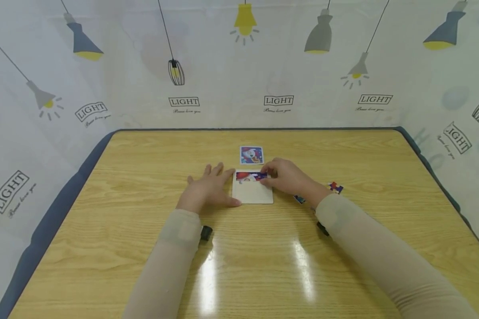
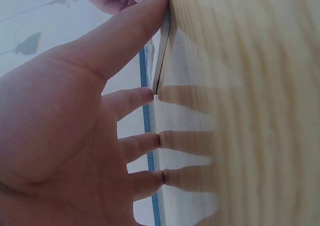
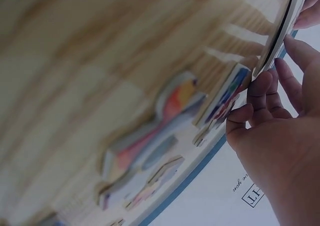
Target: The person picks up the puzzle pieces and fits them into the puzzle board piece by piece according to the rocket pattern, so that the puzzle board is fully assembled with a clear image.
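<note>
A pale square puzzle tray [image 1: 252,194] lies flat on the table, its top row filled with printed jigsaw pieces [image 1: 247,176] and its lower part bare. My left hand [image 1: 207,188] is spread at the tray's left side. The thumb touches the lower left corner and the forefinger the upper left. At the upper right corner, my right hand [image 1: 289,176] pinches a puzzle piece between thumb and forefinger. The fingers cover most of that piece. In the right wrist view, the other fingers of the right hand [image 3: 285,126] are bent beside the tray edge [image 3: 277,36].
A square picture card [image 1: 251,155] with a cartoon figure lies beyond the tray. Loose jigsaw pieces [image 1: 335,187] lie right of the tray, some partly hidden under the right forearm. A printed curtain [image 1: 231,79] hangs behind the wooden table [image 1: 143,150].
</note>
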A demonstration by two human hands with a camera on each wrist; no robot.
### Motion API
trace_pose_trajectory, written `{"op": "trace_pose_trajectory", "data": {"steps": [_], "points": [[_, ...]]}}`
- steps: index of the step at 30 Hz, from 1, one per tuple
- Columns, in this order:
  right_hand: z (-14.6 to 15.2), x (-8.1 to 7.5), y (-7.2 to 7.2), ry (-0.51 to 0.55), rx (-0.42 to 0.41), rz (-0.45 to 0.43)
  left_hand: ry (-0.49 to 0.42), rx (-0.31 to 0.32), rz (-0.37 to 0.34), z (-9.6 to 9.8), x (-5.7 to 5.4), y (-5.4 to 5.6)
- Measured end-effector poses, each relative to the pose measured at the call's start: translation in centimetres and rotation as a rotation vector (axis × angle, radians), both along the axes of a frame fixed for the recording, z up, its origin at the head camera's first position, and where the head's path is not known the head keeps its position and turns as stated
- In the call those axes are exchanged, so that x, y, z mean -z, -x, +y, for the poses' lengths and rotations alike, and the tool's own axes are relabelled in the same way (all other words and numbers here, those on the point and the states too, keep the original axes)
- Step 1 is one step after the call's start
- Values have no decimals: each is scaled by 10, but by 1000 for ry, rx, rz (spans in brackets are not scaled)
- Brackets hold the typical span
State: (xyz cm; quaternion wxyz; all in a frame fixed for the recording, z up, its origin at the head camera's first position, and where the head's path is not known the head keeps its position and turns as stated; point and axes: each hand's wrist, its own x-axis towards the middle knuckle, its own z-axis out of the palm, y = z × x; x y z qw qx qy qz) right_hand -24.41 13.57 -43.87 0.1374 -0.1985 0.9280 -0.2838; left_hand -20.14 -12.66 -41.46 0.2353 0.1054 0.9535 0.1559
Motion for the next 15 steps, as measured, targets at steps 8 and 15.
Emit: {"op": "trace_pose_trajectory", "data": {"steps": [8,15], "points": [[0,1,-1,-1,1,-11,9,10,-3,0,0,-1],[0,2,-1,1,-1,-19,7,7,-3,0,0,-1]]}}
